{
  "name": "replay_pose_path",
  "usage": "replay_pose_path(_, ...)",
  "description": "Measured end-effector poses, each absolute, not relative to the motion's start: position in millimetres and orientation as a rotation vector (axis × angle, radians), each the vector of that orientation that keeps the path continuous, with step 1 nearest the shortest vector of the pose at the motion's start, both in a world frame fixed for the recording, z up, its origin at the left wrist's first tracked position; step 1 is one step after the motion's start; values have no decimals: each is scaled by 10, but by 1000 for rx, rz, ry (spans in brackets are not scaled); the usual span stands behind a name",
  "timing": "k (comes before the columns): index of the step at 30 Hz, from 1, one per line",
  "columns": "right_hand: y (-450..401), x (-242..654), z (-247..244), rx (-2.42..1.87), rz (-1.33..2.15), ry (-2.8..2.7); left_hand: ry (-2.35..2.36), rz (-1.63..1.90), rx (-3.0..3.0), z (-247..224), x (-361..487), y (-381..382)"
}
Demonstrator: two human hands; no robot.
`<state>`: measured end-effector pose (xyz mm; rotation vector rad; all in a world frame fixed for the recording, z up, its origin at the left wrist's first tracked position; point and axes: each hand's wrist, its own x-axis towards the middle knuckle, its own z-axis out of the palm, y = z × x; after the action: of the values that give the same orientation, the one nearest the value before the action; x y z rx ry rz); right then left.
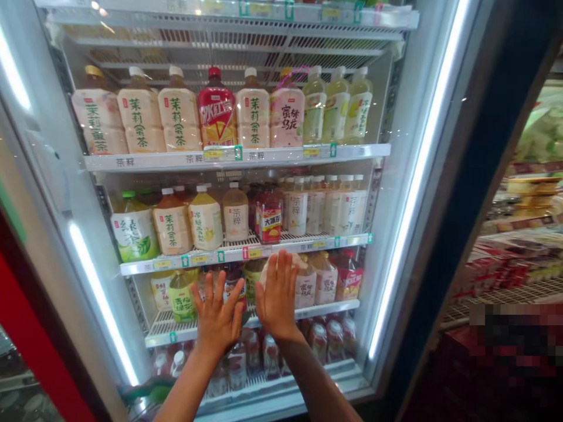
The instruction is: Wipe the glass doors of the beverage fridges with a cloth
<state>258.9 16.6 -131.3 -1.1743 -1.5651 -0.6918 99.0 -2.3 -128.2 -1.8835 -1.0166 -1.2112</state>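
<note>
Both arms reach forward into the lower middle of the view, in front of a lit drinks cooler. My left hand point(219, 319) is open, fingers spread and pointing up, with nothing in it. Behind it on the third shelf are a green-labelled bottle point(182, 298) and some partly hidden bottles. My right hand point(278, 299) is also raised and open, its fingers straight and closer together. It overlaps a pale bottle, near several pink-labelled bottles point(305, 286). Whether either palm touches a glass pane, I cannot tell.
The middle shelf edge point(220, 256) carries price tags below several tea bottles, including a dark one point(269, 217) with a red label. Larger bottles, one red point(216, 111), line the upper shelf. A bright light strip point(417, 181) runs down the right side. Packaged goods point(514, 258) stand farther right.
</note>
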Motion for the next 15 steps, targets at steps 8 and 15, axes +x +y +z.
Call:
replay_pose_path(8, 40, 2950, -1978, -1243, -708, -1547, -903, -1193, -1923, -1145, 1502, -8)
replay_pose_path(15, 127, 3386, -1447, -1272, -592, -1513, -862, -1191, -1947, -1069, 1843, 88)
